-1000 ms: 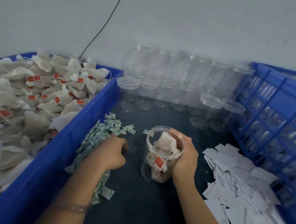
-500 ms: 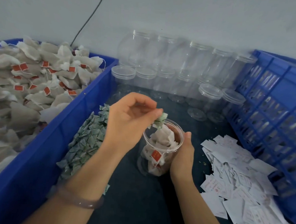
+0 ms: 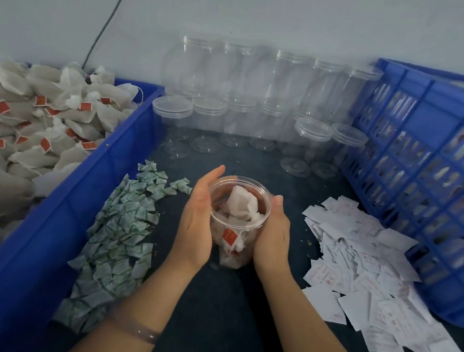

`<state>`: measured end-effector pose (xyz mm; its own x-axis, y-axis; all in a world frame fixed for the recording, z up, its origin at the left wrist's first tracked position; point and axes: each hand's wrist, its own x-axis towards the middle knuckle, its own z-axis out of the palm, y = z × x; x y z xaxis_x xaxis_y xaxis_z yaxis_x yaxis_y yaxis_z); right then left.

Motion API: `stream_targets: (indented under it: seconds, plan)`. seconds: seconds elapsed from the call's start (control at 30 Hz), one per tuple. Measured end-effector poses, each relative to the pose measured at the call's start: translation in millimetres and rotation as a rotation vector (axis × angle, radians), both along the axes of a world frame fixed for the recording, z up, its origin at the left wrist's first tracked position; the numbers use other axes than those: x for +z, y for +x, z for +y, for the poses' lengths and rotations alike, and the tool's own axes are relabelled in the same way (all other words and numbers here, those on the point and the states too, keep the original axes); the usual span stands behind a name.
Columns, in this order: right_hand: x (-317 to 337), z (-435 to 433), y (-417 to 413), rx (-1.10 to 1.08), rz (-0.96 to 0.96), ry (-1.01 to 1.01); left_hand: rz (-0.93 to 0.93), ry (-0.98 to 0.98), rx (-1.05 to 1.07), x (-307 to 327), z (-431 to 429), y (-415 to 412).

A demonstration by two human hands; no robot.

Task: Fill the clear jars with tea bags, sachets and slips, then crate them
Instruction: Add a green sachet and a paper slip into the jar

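Observation:
A clear open jar (image 3: pixel 234 244) stands on the dark table, stuffed with white tea bags with red tags. My right hand (image 3: pixel 273 233) grips its right side, thumb at the rim. My left hand (image 3: pixel 197 217) lies against its left side, fingers nearly straight and reaching past the rim. A pile of green-and-white sachets (image 3: pixel 120 231) lies to the left of the jar. White paper slips (image 3: pixel 356 264) are heaped to its right. Loose tea bags (image 3: pixel 45 124) fill the blue bin (image 3: pixel 56 232) at far left.
Several empty clear jars (image 3: pixel 258 95), some lidded, stand stacked against the back wall. A blue slatted crate (image 3: pixel 431 176) holding filled jars stands on the right. A black cable (image 3: pixel 110 21) runs up the wall.
My left hand picked a sachet from the pile, brought it over the jar mouth, then came down against the jar's left side. My right hand stayed on the jar.

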<state>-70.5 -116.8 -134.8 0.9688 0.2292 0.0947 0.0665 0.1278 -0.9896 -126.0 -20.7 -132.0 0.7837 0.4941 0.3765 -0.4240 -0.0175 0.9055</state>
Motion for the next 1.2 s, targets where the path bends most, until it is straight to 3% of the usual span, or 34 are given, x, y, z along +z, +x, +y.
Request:
stream_targets:
  seconds: [0.13, 0.27, 0.4, 0.47, 0.67, 0.87, 0.93, 1.03, 1.13, 1.2]
  plan:
    - [0, -9, 3, 0.061, -0.111, -0.094, -0.004, -0.054, 0.035, -10, -1, 9]
    - [4, -41, 35, -0.232, -0.408, -0.561, 0.034, -0.073, 0.045, -14, 2, 13]
    - [3, -82, 72, -0.278, -0.165, -1.287, 0.046, -0.078, 0.023, -16, 3, 13]
    - [1, -96, 75, -0.229, -0.031, -1.379, 0.054, -0.090, 0.017, -16, 4, 13]
    - [1, -95, 72, -0.223, -0.103, -1.371, 0.063, -0.096, 0.012, -15, 4, 13]
    - [0, -92, 72, -0.374, -0.221, -1.181, 0.063, -0.119, -0.005, -12, 3, 11]
    - [2, -86, 67, -0.463, -0.377, -0.908, 0.061, -0.119, -0.009, -11, 2, 11]
    - [15, -71, 51, -0.475, -0.462, -0.497, 0.058, -0.127, -0.007, -11, 2, 11]
    - [30, -56, 31, -0.363, -0.340, -0.121, 0.066, -0.158, -0.001, -11, 1, 12]
    - [37, -48, 20, -0.304, -0.307, 0.011, 0.079, -0.175, -0.004, -11, 1, 13]
